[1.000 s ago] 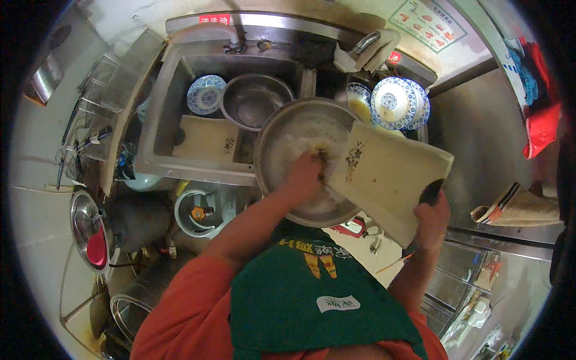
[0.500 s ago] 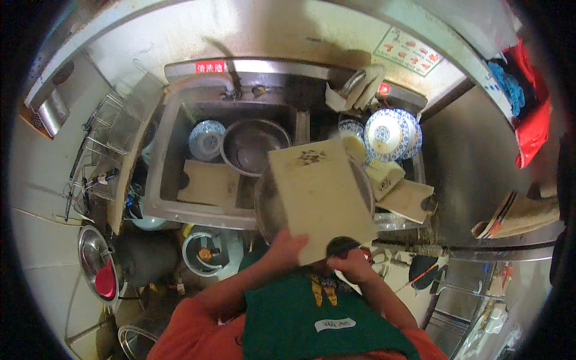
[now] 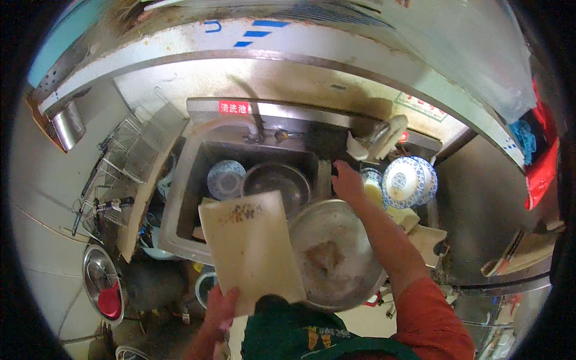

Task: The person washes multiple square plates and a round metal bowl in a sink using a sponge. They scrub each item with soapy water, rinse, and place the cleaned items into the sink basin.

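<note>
My left hand (image 3: 223,307) grips the lower left edge of a cream rectangular board (image 3: 255,258). The board has a dark printed motif near its far end and a rounded notch at the near edge. It is held tilted over the front of the left sink basin (image 3: 180,225). My right hand (image 3: 349,183) is stretched forward over the divider between the basins, its fingers closed around something small and dark that I cannot make out. Below my right forearm sits a wide metal bowl (image 3: 324,282) with brownish residue inside.
In the left basin are a blue-and-white bowl (image 3: 226,179) and a dark metal bowl (image 3: 282,180). Patterned plates (image 3: 403,182) and another notched board (image 3: 427,243) are at the right. A faucet (image 3: 253,133) stands behind. Wire baskets (image 3: 127,153) hang left; a shelf edge (image 3: 324,57) crosses above.
The board has moved left in my left hand, uncovering the wide metal bowl. My right hand has left the board's near edge and reached forward to the sink divider. The view has shifted.
</note>
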Demonstrator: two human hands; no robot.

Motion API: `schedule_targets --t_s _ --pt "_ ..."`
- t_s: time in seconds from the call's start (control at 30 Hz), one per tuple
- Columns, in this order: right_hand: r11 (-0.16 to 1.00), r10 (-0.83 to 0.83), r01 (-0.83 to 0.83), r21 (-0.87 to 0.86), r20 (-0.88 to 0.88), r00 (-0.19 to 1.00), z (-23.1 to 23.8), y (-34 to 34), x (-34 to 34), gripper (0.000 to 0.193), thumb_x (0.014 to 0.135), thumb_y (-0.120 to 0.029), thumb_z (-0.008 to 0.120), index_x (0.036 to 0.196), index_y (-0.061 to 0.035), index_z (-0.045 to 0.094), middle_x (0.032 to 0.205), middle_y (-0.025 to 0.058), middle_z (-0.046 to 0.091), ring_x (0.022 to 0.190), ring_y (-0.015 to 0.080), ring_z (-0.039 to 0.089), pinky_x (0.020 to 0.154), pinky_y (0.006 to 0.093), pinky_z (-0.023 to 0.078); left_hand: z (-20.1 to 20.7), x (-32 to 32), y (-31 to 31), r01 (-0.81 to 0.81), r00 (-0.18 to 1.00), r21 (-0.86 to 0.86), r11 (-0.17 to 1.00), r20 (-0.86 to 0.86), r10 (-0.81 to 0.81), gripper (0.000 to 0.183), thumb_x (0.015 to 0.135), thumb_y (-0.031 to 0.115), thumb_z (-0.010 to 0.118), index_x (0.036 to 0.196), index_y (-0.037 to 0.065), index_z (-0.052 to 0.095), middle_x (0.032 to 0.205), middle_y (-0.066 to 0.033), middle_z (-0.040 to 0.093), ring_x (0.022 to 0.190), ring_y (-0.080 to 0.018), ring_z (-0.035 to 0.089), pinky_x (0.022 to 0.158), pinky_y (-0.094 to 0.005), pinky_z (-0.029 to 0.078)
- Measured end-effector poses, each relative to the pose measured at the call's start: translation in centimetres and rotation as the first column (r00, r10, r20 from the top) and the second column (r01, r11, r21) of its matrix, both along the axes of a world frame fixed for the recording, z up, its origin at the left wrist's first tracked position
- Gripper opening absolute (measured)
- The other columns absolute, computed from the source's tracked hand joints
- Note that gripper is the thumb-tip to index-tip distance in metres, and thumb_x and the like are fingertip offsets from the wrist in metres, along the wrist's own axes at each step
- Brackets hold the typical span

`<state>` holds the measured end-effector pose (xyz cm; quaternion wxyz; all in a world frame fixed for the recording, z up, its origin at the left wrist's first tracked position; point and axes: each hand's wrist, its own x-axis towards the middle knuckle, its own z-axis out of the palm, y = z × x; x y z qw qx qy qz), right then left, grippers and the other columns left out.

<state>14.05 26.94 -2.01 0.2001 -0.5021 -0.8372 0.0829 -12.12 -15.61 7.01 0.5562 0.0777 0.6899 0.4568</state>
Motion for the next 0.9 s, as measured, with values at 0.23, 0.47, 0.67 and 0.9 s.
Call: schedule_targets --t_s 0.23,0.47,0.67,0.9 --pt "0.994 0.03 0.031 -0.105 0.54 0.841 -4.0 12.4 -5.1 0.085 0.081 -0.026 0.079 0.151 -0.0073 0.036 0.156 0.0209 0.036 0.118 0.0398 0.063 0.09 0.0462 0.057 -4.9 -3.3 -6.8 0.052 0.993 -0.115 0.992 -0.102 -0.064 0.043 0.094 0.023 0.061 0.132 0.002 0.058 0.115 -0.0114 0.067 0.1 -0.0202 0.063 0.085 -0.0381 0.052" --pt "0.963 -0.16 0.254 -0.092 0.563 0.811 -2.3 11.6 -6.2 0.063 0.078 -0.028 0.078 0.132 -0.0114 0.052 0.121 0.0196 0.061 0.108 0.0422 0.066 0.086 0.0507 0.056 -8.5 -3.5 -7.7 0.128 0.987 -0.106 0.986 -0.081 -0.137 0.046 0.097 0.032 0.063 0.133 0.004 0.058 0.118 -0.0121 0.066 0.101 -0.0204 0.062 0.084 -0.0397 0.052" --pt "0.935 -0.31 0.221 -0.279 -0.332 0.891 1.5 7.2 -4.3 0.054 0.077 -0.02 0.081 0.123 -0.0028 0.059 0.113 0.0171 0.07 0.101 0.0304 0.069 0.085 0.0393 0.055 -5.6 -3.8 -2.6 0.078 0.996 -0.035 0.996 -0.051 -0.08 0.045 0.092 0.021 0.065 0.132 0.002 0.057 0.119 -0.0127 0.066 0.104 -0.0218 0.063 0.089 -0.0406 0.052" --pt "0.954 -0.223 0.032 -0.299 -0.631 0.743 7.8 -11.7 5.4 0.047 0.071 -0.008 0.076 0.114 -0.0013 0.06 0.099 0.0093 0.066 0.088 0.0233 0.066 0.079 0.0358 0.053 -0.7 -2.5 2.9 -0.021 0.999 0.056 0.998 0.052 0.018 0.047 0.087 0.004 0.061 0.133 0.0 0.055 0.121 -0.0106 0.066 0.107 -0.0218 0.063 0.091 -0.0384 0.052"
